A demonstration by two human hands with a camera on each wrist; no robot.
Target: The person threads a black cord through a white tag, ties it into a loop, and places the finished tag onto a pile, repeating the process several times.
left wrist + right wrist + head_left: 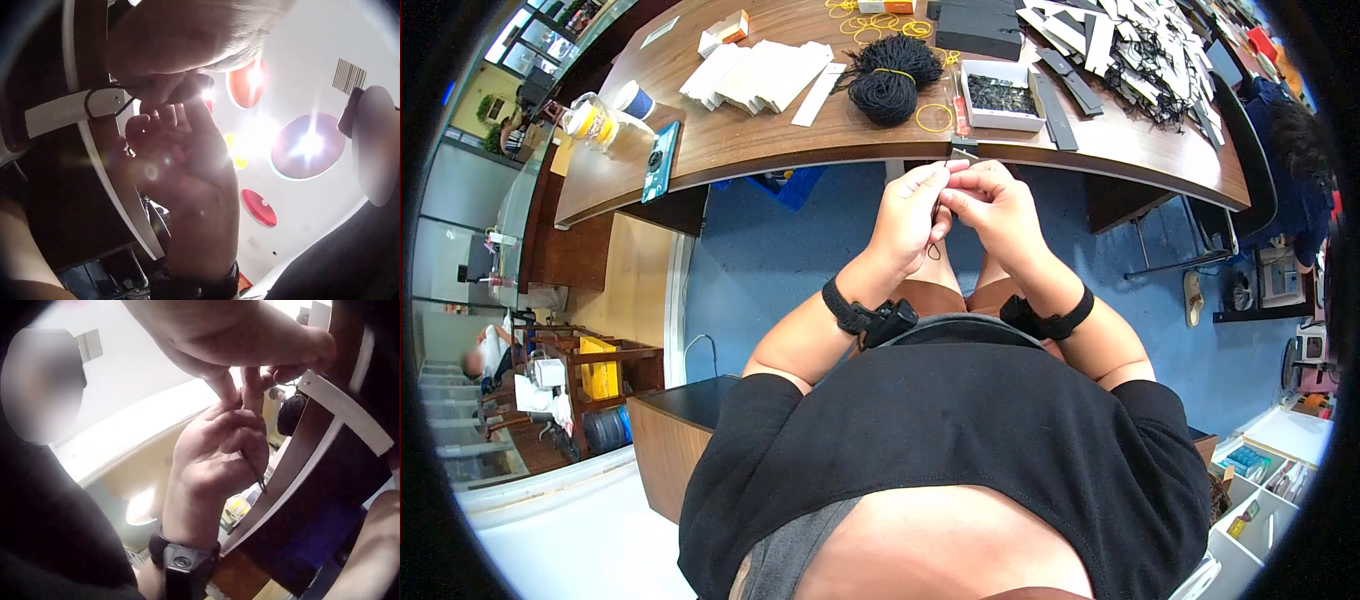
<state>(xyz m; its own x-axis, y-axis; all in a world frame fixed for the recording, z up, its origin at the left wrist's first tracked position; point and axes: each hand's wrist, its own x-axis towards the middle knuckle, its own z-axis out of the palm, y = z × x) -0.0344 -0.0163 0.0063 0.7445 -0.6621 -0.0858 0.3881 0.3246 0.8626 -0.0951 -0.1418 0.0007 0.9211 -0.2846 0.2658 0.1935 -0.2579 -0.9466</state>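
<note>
Both hands meet just off the table's front edge. My left hand (908,215) has its fingers curled round a thin black cord (252,469), whose looped end hangs below the palm in the head view. My right hand (1003,208) pinches at the same cord, thumb and forefinger close to the left fingertips; the exact grip is partly hidden. A white tag (56,116) with a small hole hangs on a black loop beside the fingers; it also shows in the right wrist view (353,415).
On the table (800,140) lie white tags (760,75), a bundle of black cord (884,90), yellow bands (934,118), a white box of small black pieces (1003,98) and a pile of tags with cords (1160,60). A phone (661,162) and cups (592,124) are at left.
</note>
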